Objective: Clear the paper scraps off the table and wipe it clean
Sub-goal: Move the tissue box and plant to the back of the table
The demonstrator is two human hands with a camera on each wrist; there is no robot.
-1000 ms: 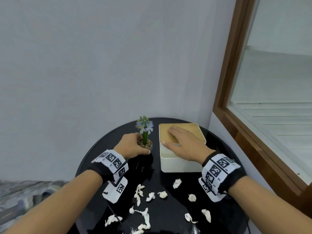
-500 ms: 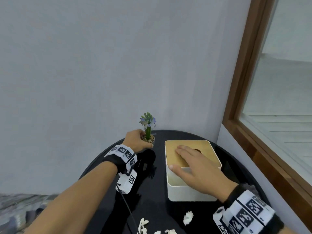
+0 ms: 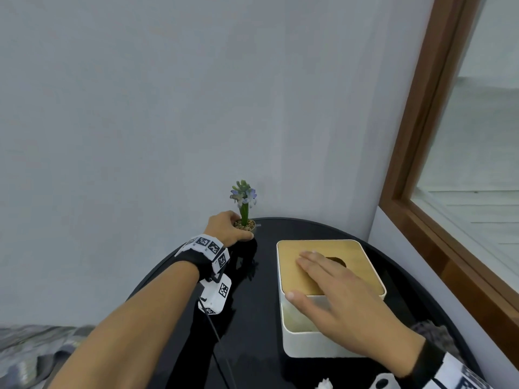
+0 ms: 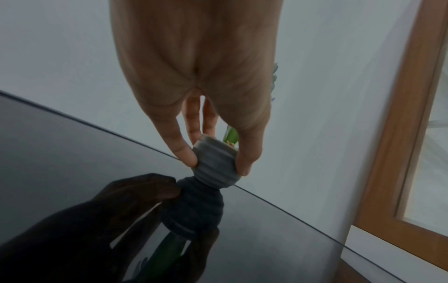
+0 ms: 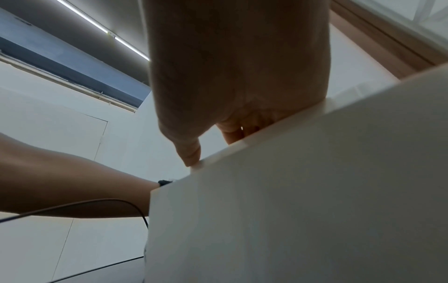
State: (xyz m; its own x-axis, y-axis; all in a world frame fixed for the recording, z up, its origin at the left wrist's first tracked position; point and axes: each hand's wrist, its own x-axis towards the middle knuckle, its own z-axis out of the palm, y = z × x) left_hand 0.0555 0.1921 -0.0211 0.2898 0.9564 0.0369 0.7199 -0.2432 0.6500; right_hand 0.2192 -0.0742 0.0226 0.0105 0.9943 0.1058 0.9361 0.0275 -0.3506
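Observation:
My left hand [image 3: 234,230] grips a small grey ribbed flower pot [image 4: 215,172] between thumb and fingers. The pot [image 3: 248,224] stands on the glossy black round table [image 3: 261,304] at its far rim, touching its own reflection. My right hand [image 3: 311,276] lies flat with straight fingers on the wooden lid of a white tissue box [image 3: 309,346], thumb at the near left edge. The box's white side [image 5: 290,210] fills the right wrist view. One white paper scrap [image 3: 323,384] shows at the bottom edge; the others are out of view.
A grey wall stands right behind the table. A wood-framed window [image 3: 421,192] runs along the right. A thin black cable [image 3: 217,341] trails from my left wrist over the tabletop. Patterned floor [image 3: 28,352] shows at the lower left.
My left hand has carried the flower pot back to the table's far rim. My right hand has stayed flat on the box lid. The view has lifted, and most scraps have dropped out of frame.

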